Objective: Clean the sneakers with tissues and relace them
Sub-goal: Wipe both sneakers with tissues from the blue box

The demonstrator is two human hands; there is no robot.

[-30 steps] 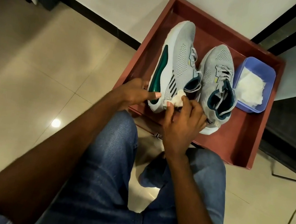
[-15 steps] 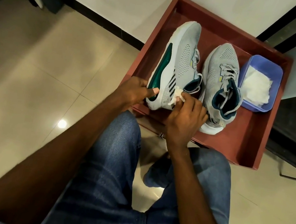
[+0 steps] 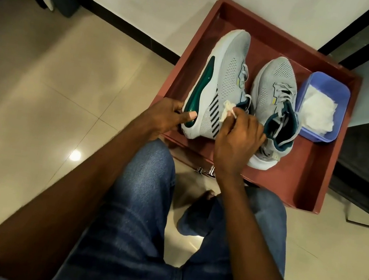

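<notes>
Tissue (image 3: 298,122) wiped higher up sneaker (image 3: 222,78); left hand (image 3: 168,115) steadies heel

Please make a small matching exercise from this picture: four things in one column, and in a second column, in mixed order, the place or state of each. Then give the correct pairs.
Things:
1. left hand
2. right hand
3. blue tub
4. right sneaker

States:
A. holds spare white tissues
B. pinches a crumpled tissue against the tilted sneaker's side
C. stands flat in the red tray, touched by no hand
D. grips the sole of the tilted sneaker

Pairs: 1-D, 2-B, 3-A, 4-C
</notes>
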